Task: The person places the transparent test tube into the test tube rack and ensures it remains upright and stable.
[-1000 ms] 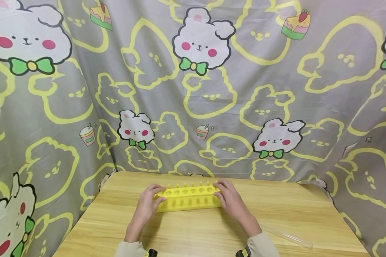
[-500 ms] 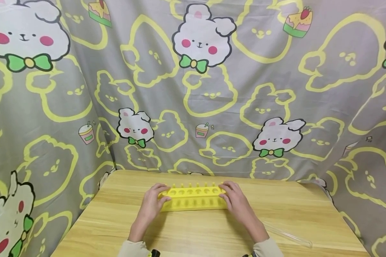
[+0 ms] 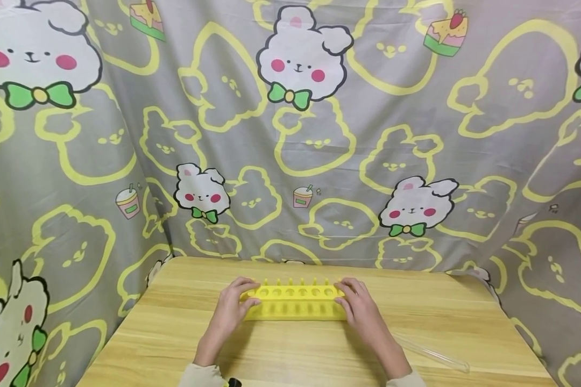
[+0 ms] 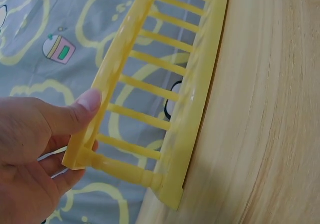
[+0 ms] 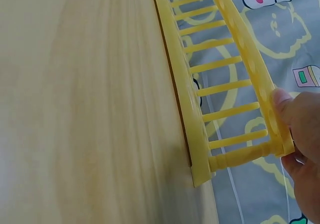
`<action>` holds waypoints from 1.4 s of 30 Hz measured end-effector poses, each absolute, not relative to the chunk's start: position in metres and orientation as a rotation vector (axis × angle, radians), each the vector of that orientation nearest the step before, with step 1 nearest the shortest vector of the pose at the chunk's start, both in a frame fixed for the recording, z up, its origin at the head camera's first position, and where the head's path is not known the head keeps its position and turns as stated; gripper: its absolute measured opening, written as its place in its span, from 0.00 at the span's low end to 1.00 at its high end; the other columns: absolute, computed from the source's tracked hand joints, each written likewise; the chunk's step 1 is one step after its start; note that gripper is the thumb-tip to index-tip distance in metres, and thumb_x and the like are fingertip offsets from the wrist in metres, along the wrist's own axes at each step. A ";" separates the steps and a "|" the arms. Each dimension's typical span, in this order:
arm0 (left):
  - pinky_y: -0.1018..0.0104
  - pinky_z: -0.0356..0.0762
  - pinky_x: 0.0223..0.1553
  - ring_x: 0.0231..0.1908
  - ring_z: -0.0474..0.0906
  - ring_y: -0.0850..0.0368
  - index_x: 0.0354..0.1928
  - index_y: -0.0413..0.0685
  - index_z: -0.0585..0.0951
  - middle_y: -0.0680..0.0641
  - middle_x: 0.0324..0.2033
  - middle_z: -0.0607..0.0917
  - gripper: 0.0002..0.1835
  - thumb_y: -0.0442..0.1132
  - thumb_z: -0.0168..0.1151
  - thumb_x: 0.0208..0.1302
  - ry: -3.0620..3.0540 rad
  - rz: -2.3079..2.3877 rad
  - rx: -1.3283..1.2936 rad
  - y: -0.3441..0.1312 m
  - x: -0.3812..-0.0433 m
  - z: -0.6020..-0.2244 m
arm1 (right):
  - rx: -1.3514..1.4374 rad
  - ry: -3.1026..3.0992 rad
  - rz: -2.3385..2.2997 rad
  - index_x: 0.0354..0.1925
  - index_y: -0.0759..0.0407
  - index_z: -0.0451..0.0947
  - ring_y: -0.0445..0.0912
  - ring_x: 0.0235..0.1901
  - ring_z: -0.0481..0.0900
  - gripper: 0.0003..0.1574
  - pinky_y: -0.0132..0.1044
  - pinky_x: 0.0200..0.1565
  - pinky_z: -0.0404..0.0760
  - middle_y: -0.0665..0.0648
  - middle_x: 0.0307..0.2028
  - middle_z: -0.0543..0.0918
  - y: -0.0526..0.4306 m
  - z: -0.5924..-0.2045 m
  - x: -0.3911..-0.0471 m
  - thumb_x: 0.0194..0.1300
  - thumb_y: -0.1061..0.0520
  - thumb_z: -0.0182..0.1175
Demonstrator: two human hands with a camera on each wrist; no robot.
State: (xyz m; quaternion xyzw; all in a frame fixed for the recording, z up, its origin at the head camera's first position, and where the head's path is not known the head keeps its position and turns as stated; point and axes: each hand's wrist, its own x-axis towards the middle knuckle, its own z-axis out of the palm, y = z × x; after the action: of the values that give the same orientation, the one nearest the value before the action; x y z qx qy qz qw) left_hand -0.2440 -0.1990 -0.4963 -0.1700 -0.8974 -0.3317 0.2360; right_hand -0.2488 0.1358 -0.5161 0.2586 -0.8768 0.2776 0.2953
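A yellow plastic test tube rack (image 3: 295, 310) stands upright on the wooden table, with round holes along its top plate and a row of pegs behind. My left hand (image 3: 229, 306) grips the left end of the top plate, thumb in front and fingers behind. At the opposite end my right hand (image 3: 362, 306) pinches the plate the same way. In the left wrist view, the thumb lies on the rack's upper bar (image 4: 112, 74) near its corner post. The right wrist view has the right thumb pressed on that bar's other end (image 5: 265, 97).
A clear glass tube (image 3: 433, 352) lies on the wooden table (image 3: 290, 355) to the right, close to the right forearm. Behind the table's far edge hangs a grey curtain (image 3: 252, 161) printed with cartoon rabbits, which also covers both sides.
The rack has shifted a little to the right with both hands on it, and now sits straighter to the table's edge. The glass tube stays where it was.
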 end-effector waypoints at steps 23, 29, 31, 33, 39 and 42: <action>0.52 0.85 0.52 0.47 0.85 0.45 0.46 0.36 0.88 0.41 0.46 0.86 0.21 0.29 0.80 0.46 -2.424 -0.946 -0.561 -0.190 -0.243 -0.499 | 0.613 -2.367 0.764 0.57 0.63 0.82 0.49 0.56 0.75 0.20 0.45 0.50 0.86 0.58 0.55 0.80 0.148 -0.519 -0.233 0.67 0.63 0.69; 0.52 0.85 0.53 0.47 0.85 0.45 0.46 0.36 0.88 0.40 0.46 0.86 0.21 0.29 0.80 0.46 -2.425 -0.950 -0.570 -0.187 -0.243 -0.499 | 0.618 -2.374 0.756 0.57 0.64 0.82 0.50 0.55 0.76 0.21 0.45 0.50 0.86 0.58 0.54 0.80 0.151 -0.519 -0.231 0.67 0.63 0.69; 0.53 0.85 0.53 0.47 0.85 0.45 0.46 0.35 0.88 0.40 0.46 0.86 0.21 0.29 0.80 0.46 -2.428 -0.956 -0.571 -0.186 -0.243 -0.500 | 0.618 -2.381 0.754 0.58 0.64 0.82 0.50 0.55 0.76 0.21 0.45 0.50 0.86 0.58 0.54 0.80 0.152 -0.520 -0.231 0.67 0.63 0.68; 0.53 0.85 0.53 0.47 0.84 0.44 0.47 0.35 0.88 0.40 0.46 0.86 0.21 0.28 0.80 0.47 -2.432 -0.968 -0.571 -0.185 -0.242 -0.501 | 0.621 -2.380 0.747 0.57 0.65 0.82 0.51 0.55 0.76 0.21 0.46 0.51 0.86 0.58 0.54 0.80 0.153 -0.520 -0.230 0.67 0.63 0.69; 0.53 0.84 0.54 0.48 0.84 0.45 0.47 0.35 0.87 0.41 0.47 0.86 0.21 0.28 0.80 0.48 -2.437 -0.972 -0.570 -0.183 -0.242 -0.501 | 0.636 -2.374 0.732 0.56 0.64 0.83 0.50 0.55 0.76 0.20 0.45 0.50 0.87 0.58 0.54 0.80 0.157 -0.517 -0.229 0.66 0.63 0.69; 0.53 0.84 0.54 0.49 0.84 0.45 0.47 0.35 0.87 0.40 0.48 0.86 0.21 0.29 0.79 0.48 -2.439 -0.961 -0.570 -0.182 -0.242 -0.499 | 0.653 -2.371 0.725 0.56 0.63 0.83 0.50 0.55 0.76 0.21 0.45 0.50 0.87 0.58 0.53 0.80 0.158 -0.514 -0.229 0.66 0.63 0.70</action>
State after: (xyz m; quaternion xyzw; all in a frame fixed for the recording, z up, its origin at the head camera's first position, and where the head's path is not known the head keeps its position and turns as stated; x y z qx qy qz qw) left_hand -0.2421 -0.1825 -0.4993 -0.2071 -0.8853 -0.3488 0.2276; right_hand -0.2291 0.1583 -0.5135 0.2442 -0.8864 0.2711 0.2848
